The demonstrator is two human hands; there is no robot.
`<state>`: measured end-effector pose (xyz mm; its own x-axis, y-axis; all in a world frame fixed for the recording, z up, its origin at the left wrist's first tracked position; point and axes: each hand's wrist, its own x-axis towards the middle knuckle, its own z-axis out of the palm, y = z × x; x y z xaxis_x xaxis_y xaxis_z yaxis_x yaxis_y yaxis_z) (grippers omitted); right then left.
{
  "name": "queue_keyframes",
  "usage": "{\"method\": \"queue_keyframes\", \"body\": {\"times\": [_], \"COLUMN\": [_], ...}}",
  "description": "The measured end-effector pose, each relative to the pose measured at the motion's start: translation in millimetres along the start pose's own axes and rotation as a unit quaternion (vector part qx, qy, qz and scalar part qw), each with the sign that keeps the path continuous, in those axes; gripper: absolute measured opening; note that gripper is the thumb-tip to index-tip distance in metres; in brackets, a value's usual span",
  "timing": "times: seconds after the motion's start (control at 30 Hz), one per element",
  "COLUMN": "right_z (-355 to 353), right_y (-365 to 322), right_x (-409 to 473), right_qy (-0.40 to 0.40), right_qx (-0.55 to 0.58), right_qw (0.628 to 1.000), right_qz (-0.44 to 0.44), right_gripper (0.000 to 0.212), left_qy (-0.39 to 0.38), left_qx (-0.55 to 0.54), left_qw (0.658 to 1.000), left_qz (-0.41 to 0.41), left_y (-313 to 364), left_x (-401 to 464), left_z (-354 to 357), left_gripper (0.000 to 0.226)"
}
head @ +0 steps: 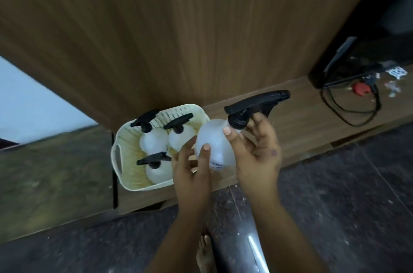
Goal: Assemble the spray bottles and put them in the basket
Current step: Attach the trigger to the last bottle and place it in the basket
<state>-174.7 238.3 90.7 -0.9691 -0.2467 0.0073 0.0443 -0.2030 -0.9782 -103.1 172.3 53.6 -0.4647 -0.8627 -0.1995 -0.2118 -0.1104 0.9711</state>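
Observation:
A translucent white spray bottle (213, 138) with a black trigger head (257, 105) is held tilted above the wooden ledge, just right of the basket. My left hand (192, 165) grips its rounded body from below. My right hand (254, 147) has its fingers around the black collar at the neck. The cream perforated basket (125, 161) stands on the ledge and holds three assembled bottles: one at the back left (154, 138), one at the back right (182, 138), one at the front (158, 172).
A wood-panel wall rises directly behind the ledge (301, 125). At the right lie black cables (348, 107), a red plug (359, 88) and a dark device. Dark stone floor lies below, where a bare foot (204, 252) shows.

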Motion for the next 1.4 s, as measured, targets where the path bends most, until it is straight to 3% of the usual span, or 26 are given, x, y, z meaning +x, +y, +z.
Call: {"method": "queue_keyframes", "body": {"times": [0.13,0.27,0.37,0.47,0.57,0.63,0.7,0.9,1.1,1.2,1.27,1.4], "right_z": [36.0,47.2,50.2,55.6,61.3,63.6,65.4,66.0,62.4,59.3,61.8,65.2], "right_y": [19.0,52.4,84.7,112.3,126.9,132.7,136.4,132.9,133.7,137.6,136.4,128.4], "right_x": [-8.8,-9.8,-11.4,-19.3,-24.0,-23.7,-23.7,-16.9,-7.6,-8.4,-7.7,1.9], "right_qy": [-0.031,-0.019,-0.001,-0.008,-0.016,-0.013,-0.019,-0.043,-0.054,-0.074,-0.095,-0.156], "right_qx": [0.002,-0.031,-0.059,-0.085,-0.055,-0.112,-0.202,-0.309,-0.363,-0.434,-0.467,-0.502], "right_qw": [0.999,0.998,0.996,0.993,0.992,0.990,0.979,0.950,0.930,0.898,0.879,0.847], "right_qz": [0.018,0.041,0.068,0.079,0.116,0.082,0.029,-0.025,-0.007,-0.010,-0.008,0.080], "right_gripper": [0.033,0.033,0.035,0.028,0.034,0.027,0.025,0.022,0.024,0.020,0.021,0.020], "left_qy": [0.013,-0.008,-0.002,-0.033,-0.085,-0.087,-0.088,-0.115,-0.134,-0.170,-0.167,-0.149], "left_qx": [0.084,0.237,0.229,0.223,0.324,0.382,0.397,0.412,0.432,0.437,0.451,0.466], "left_qw": [0.996,0.964,0.965,0.964,0.926,0.899,0.891,0.875,0.865,0.857,0.850,0.844], "left_qz": [0.032,0.117,0.129,0.138,0.176,0.194,0.202,0.225,0.218,0.211,0.215,0.219], "left_y": [-5.7,-13.1,-16.2,-20.0,-22.7,-22.0,-20.4,-22.8,-22.9,-30.7,-35.3,-42.0], "left_x": [17.9,35.6,48.0,54.9,61.9,68.2,75.2,92.5,102.8,102.9,103.5,106.5], "left_z": [-35.4,-58.8,-67.1,-74.0,-77.0,-75.5,-73.9,-75.4,-74.4,-75.1,-72.1,-68.0], "left_gripper": [0.052,0.031,0.022,0.029,0.040,0.040,0.038,0.028,0.019,0.031,0.027,0.016]}}
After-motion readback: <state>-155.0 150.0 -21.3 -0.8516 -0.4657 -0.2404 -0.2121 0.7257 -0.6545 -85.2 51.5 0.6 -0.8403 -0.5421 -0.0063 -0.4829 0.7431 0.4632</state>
